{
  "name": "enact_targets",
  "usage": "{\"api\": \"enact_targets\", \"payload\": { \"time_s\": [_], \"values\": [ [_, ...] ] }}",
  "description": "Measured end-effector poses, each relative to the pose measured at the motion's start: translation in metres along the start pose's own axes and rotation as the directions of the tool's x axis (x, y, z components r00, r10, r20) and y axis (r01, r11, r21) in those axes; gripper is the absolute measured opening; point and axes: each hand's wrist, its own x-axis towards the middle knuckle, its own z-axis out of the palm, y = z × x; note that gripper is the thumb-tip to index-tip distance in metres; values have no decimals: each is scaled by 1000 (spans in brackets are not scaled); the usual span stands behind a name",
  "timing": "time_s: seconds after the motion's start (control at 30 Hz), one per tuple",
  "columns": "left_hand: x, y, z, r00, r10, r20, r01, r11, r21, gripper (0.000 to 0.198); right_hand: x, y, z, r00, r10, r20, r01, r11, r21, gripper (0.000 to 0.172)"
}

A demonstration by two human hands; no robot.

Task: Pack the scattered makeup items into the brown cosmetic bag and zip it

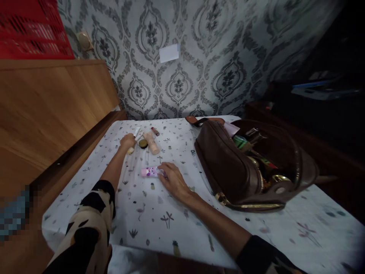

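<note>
My left hand [127, 141] reaches far across the patterned white tablecloth [159, 220] and is closed round a slim pale tube [131, 148]. My right hand [173, 179] rests on the cloth with its fingertips on a small pink bottle [149, 172] lying on its side. Just beyond my left hand lie a beige tube [152, 143], a small round dark compact [143, 144], a white stick [138, 133] and a small reddish stick [155, 131].
An open brown leather handbag [228, 163] full of small items sits to the right. A wooden headboard-like panel [51, 110] runs along the left, with a red crate [31, 28] above it. Patterned wallpaper backs the table. Dark furniture stands at right.
</note>
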Motion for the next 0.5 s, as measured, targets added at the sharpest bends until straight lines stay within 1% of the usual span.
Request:
{"api": "enact_targets", "payload": {
  "time_s": [0.1,0.17,0.27,0.33,0.37,0.43,0.5],
  "values": [
    [1,-9,-6,999,29,41,-29,1000,2,33,0,2,1,1000,0,-11,0,1000,-14,24],
    [2,-13,-8,997,50,56,-50,999,0,35,0,3,2,1000,-2,-16,2,1000,-15,24],
    [1,-15,-8,995,95,13,-95,995,-3,42,-1,4,2,1000,-19,-16,18,1000,-8,24],
    [0,-14,-6,985,169,-34,-169,986,-5,38,-2,4,2,1000,-24,-17,23,1000,-6,24],
    [-1,-13,-6,975,217,-46,-218,976,-4,39,-2,4,1,1000,-24,-15,24,1000,-6,24],
    [-2,-12,-5,950,311,-34,-311,951,5,48,-2,2,0,1000,-20,-4,20,1000,0,24],
    [-3,-13,-6,933,361,6,-361,932,28,51,-2,1,-2,1000,-15,8,15,1000,9,24]
  ]
}}
